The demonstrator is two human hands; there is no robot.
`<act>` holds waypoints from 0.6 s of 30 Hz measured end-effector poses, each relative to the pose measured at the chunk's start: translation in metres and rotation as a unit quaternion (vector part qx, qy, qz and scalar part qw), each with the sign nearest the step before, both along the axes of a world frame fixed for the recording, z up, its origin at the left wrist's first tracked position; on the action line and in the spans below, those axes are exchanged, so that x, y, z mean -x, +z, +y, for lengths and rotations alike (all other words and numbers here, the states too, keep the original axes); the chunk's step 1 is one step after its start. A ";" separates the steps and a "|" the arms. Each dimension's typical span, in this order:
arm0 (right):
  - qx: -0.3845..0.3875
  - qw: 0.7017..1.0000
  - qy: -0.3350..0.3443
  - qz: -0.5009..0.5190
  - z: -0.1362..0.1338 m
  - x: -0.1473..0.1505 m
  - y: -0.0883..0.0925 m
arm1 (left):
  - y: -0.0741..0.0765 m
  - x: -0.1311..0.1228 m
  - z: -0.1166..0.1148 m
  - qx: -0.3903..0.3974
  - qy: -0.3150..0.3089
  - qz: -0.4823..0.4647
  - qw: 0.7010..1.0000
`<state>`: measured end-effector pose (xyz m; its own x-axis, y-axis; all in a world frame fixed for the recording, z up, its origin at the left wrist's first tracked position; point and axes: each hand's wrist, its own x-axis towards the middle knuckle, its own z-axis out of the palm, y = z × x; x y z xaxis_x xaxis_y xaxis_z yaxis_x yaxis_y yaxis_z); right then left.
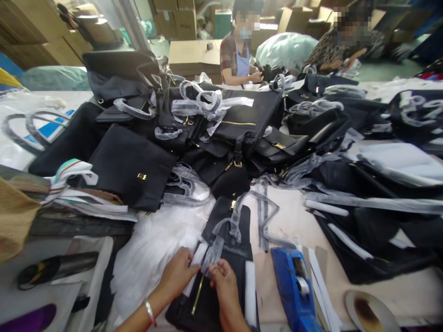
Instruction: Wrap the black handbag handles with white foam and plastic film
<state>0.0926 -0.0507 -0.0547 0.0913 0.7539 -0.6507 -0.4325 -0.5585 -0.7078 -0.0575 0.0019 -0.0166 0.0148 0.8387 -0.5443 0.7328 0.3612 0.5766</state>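
A black bag (231, 256) lies on the table in front of me, its gold zipper (197, 295) facing up. My left hand (180, 272) wears a bracelet (150, 313) at the wrist and closes its thumb and fingers on a white foam strip (198, 253) along the bag's left side. With thumb and fingers together, my right hand (223, 281) grips a strap wrapped in clear plastic (213, 252) just above the zipper. A second white foam strip (249, 290) runs down the bag's right side. The fingertips partly cover what they hold.
A blue tape dispenser (292, 286) stands at my right, near a round stained dish (370, 311). White padding (148, 253) is heaped at left, beside a bottle (65, 267). Black bags (131, 161) pile across the table. Two people (238, 55) work on the far side.
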 end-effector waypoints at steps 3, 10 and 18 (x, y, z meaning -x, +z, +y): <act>0.003 1.000 0.002 -0.004 0.001 0.000 0.002 | 0.002 0.008 0.000 0.071 0.090 -0.131 0.985; 0.022 1.000 0.005 -0.016 0.007 0.010 0.009 | 0.025 0.009 -0.004 0.122 0.185 -0.389 0.894; 0.010 1.000 -0.012 -0.008 0.007 0.021 0.019 | 0.009 -0.004 -0.012 0.090 0.201 -0.353 0.909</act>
<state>0.0713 -0.0439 -0.0361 0.1200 0.7385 -0.6635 -0.4356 -0.5614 -0.7036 -0.0538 -0.0099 -0.0074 0.1255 0.7517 -0.6475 -0.0098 0.6536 0.7568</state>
